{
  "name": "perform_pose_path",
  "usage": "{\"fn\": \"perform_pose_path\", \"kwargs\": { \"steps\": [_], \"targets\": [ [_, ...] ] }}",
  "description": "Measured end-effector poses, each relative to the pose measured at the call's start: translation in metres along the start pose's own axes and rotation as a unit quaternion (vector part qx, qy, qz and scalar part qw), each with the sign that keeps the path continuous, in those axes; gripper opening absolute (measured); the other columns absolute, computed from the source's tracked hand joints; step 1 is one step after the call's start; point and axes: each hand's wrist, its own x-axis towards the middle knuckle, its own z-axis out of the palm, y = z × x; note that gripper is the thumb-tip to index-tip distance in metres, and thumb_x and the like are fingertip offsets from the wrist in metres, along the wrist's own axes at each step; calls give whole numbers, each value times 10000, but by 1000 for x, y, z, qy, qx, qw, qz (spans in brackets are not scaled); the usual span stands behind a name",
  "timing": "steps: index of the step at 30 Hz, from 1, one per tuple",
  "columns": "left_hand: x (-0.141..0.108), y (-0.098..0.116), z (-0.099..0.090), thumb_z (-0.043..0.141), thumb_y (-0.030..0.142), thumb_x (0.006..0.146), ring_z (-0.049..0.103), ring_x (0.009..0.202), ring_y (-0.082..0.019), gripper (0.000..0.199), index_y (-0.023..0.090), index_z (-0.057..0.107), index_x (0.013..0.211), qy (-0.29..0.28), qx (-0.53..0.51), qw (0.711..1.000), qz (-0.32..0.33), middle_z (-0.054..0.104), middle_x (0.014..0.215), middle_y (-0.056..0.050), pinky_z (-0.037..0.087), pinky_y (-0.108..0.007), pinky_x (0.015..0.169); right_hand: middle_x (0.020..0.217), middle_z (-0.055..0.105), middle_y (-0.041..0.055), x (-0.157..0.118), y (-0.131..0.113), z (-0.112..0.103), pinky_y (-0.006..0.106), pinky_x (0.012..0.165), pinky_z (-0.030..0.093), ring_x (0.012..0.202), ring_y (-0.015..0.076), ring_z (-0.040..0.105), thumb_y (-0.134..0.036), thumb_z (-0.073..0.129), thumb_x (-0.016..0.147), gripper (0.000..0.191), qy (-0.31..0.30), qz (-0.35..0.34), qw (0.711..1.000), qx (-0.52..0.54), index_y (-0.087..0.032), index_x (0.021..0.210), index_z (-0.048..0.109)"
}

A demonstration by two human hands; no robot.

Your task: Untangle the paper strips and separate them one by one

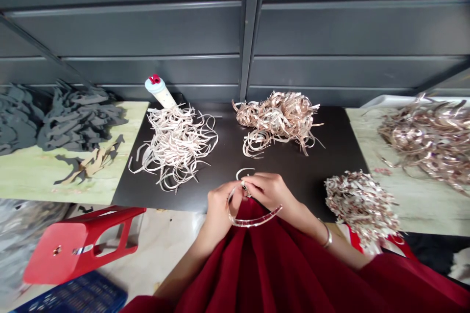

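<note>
My left hand (pixel 221 205) and my right hand (pixel 267 189) meet at the front edge of the black table (pixel 225 166). Their fingertips pinch a thin, shiny rose-gold strip (pixel 253 222), which curves down below them over the red garment. A short pale end of a strip (pixel 244 171) sticks up behind the fingers. Beyond my left hand lies a loose pile of whitish strips (pixel 178 144). Farther back, beyond my right hand, rests a tangled heap of rose-gold strips (pixel 282 120).
A bottle (pixel 160 92) stands behind the whitish pile. Grey pieces (pixel 81 120) lie at the left, with a red stool (pixel 66 249) and blue crate (pixel 84 296) below. At the right are a bundle of short strips (pixel 360 205) and a larger heap (pixel 433 142).
</note>
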Motion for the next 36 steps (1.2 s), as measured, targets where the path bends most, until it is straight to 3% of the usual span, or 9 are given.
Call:
{"fn": "perform_pose_path", "kwargs": {
  "steps": [4,12,18,23,27,33,36],
  "targets": [
    [-1,-1,1,438,220,904,611,612,-116,258,174,682,837,-5,38,999,16,686,698,-9,435,-212,624,636,577,18,0,1,-4,215,570,337,567,108,501,-221,421,941,297,-19,-14,1000,-18,-158,717,607],
    [0,-2,1,421,208,903,598,614,-137,273,160,654,769,-47,78,994,54,675,685,-36,422,-229,608,567,500,-10,1,1,-10,223,531,290,505,91,424,-131,421,900,312,-70,-44,994,-77,-156,611,535],
    [-1,-2,2,425,210,900,586,594,-120,284,160,656,743,-44,61,997,30,670,674,-17,414,-213,602,511,470,-19,0,5,2,240,518,270,488,94,390,-81,453,804,302,22,-29,996,-81,-168,526,532],
    [2,1,0,446,228,888,596,550,-112,275,154,683,768,5,50,998,-34,668,609,3,416,-196,575,649,597,30,-6,3,8,233,573,365,586,122,515,-191,440,898,265,92,12,995,-35,-189,769,672],
    [3,1,1,442,213,888,621,609,-129,257,162,684,816,11,85,996,-5,695,695,-22,421,-214,609,681,607,38,-11,4,15,236,595,385,614,130,536,-217,439,914,252,88,1,995,-44,-189,823,672],
    [2,-3,4,410,200,893,611,620,-146,282,163,661,768,-21,126,992,13,685,701,-47,408,-232,598,601,532,23,-4,9,25,252,540,324,562,127,467,-117,444,844,276,56,-30,984,-168,-171,596,552],
    [3,-4,2,425,211,882,602,587,-135,281,159,662,739,-23,107,994,1,683,675,-41,413,-225,586,594,522,18,3,9,26,249,547,331,575,128,463,-87,464,763,222,72,-24,989,-130,-174,565,513]
  ]
}}
